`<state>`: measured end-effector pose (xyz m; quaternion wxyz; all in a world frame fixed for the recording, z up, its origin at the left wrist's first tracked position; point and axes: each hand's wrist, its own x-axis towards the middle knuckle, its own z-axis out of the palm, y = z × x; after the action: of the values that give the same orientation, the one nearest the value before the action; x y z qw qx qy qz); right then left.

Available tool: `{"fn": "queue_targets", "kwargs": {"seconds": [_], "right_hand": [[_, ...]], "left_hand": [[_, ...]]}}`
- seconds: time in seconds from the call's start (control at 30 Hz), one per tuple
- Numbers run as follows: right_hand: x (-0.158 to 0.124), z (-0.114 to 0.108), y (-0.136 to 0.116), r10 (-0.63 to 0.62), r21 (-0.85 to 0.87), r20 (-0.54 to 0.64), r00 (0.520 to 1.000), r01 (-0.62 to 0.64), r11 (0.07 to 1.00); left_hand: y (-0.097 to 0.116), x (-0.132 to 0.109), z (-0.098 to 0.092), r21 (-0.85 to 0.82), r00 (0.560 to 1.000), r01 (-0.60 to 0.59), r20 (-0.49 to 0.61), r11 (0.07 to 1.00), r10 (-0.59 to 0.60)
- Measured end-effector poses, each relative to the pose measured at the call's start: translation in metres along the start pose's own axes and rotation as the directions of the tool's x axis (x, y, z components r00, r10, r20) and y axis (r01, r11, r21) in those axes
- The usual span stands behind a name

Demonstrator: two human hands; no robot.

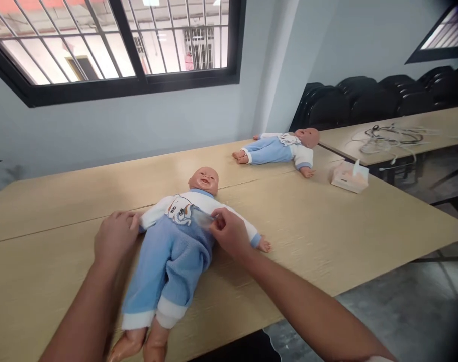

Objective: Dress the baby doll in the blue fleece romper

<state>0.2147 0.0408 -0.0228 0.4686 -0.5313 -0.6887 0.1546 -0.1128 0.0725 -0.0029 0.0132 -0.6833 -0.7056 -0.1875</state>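
A baby doll (pixel 204 181) lies on its back on the table, dressed in a white top with blue trim and fleecy blue trousers (pixel 149 274). An animal face (pixel 179 208) decorates the chest. My right hand (pixel 231 231) pinches a fold of the clothing at the doll's waist and pulls it out to the side. On the other side, my left hand (pixel 117 234) is curled at the cuff of the doll's sleeve (pixel 153 216) and covers the doll's hand. The doll's other hand (pixel 264 245) lies bare on the table, as do its feet near the front edge.
A second doll (pixel 276 148) in similar clothes lies farther back on the wooden table (pixel 307 226). To its right stands a tissue box (pixel 350 176). Tangled cables (pixel 392 138) lie on another table, with stacked black chairs (pixel 368 100) behind. A barred window (pixel 138 40) is ahead.
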Motion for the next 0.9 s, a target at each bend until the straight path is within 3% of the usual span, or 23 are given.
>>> {"fn": "queue_targets", "kwargs": {"seconds": [0.03, 0.1, 0.17, 0.23, 0.27, 0.33, 0.4, 0.47, 0.57, 0.7, 0.8, 0.9], "right_hand": [[0.0, -0.001, 0.002, -0.077, -0.023, -0.038, 0.996, 0.076, 0.997], [0.0, -0.003, 0.007, -0.239, -0.071, -0.075, 0.968, 0.234, 0.97], [0.0, -0.003, 0.011, -0.352, -0.11, -0.07, 0.933, 0.343, 0.933], [0.001, -0.002, 0.014, -0.403, -0.138, -0.042, 0.914, 0.394, 0.909], [0.003, -0.003, 0.015, -0.423, -0.145, -0.013, 0.906, 0.417, 0.897], [0.007, -0.009, 0.017, -0.479, -0.133, 0.09, 0.873, 0.487, 0.863], [0.012, -0.023, 0.021, -0.507, -0.106, 0.223, 0.832, 0.538, 0.836], [0.009, -0.043, 0.029, -0.439, -0.146, 0.302, 0.846, 0.496, 0.856], [-0.012, -0.075, 0.046, -0.202, -0.329, 0.271, 0.941, 0.288, 0.899], [-0.05, -0.1, 0.068, 0.003, -0.422, 0.238, 0.971, 0.101, 0.901], [-0.058, -0.107, 0.071, 0.09, -0.366, 0.233, 0.968, 0.001, 0.931], [-0.045, -0.112, 0.064, 0.067, -0.176, 0.161, 0.985, -0.038, 0.984]], "left_hand": [[0.021, 0.0, -0.004, 0.024, 0.99, -0.069, -0.125, 0.997, 0.072], [0.065, 0.004, -0.01, -0.02, 0.928, -0.309, -0.225, 0.951, 0.297], [0.105, 0.013, -0.011, -0.06, 0.814, -0.577, -0.125, 0.815, 0.567], [0.13, 0.025, -0.008, -0.099, 0.71, -0.7, 0.005, 0.707, 0.704], [0.137, 0.031, -0.004, -0.111, 0.683, -0.721, 0.049, 0.683, 0.729], [0.14, 0.04, 0.004, -0.121, 0.684, -0.718, 0.063, 0.686, 0.727], [0.136, 0.044, 0.012, -0.127, 0.711, -0.698, -0.01, 0.705, 0.703], [0.129, 0.043, 0.018, -0.145, 0.728, -0.685, -0.117, 0.714, 0.675], [0.122, 0.037, 0.024, -0.176, 0.728, -0.685, -0.216, 0.707, 0.651], [0.116, 0.03, 0.034, -0.204, 0.696, -0.71, -0.351, 0.674, 0.626], [0.113, 0.028, 0.042, -0.245, 0.711, -0.679, -0.454, 0.692, 0.537], [0.111, 0.027, 0.047, -0.295, 0.749, -0.627, -0.483, 0.721, 0.454]]}}
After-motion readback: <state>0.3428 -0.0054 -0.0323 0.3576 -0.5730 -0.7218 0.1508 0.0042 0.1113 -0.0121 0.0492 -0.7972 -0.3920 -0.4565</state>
